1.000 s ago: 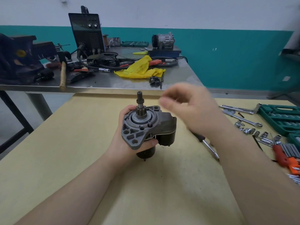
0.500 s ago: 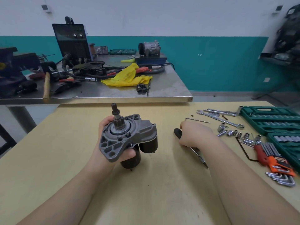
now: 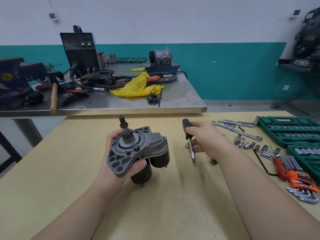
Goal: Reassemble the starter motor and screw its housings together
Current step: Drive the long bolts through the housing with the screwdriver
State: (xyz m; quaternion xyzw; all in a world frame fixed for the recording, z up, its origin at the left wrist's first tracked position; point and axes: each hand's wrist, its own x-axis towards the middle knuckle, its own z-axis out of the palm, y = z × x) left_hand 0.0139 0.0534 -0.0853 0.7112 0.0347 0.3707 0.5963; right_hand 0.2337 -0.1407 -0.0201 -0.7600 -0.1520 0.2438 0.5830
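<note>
Right hand (image 3: 206,141) fingers (image 3: 190,131) clenched round the screwdriver (image 3: 189,139), tip down. Left hand (image 3: 119,153) grips the starter motor (image 3: 136,149) just left of it, above the bench (image 3: 173,205). I'd seat the tip squarely in the housing screw (image 3: 136,147) before turning.

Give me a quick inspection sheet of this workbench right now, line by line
Surface: tan wooden table.
Job's things: starter motor held off the table, shaft up; screwdriver lifted, tip down.
Clutter: loose sockets, wrenches, hex key set, green socket case.
Hands: left hand grips the motor; right hand holds the screwdriver.
Cables: black leads on the steel bench.
Surroundings: welder, vise, hammer, yellow rag.
</note>
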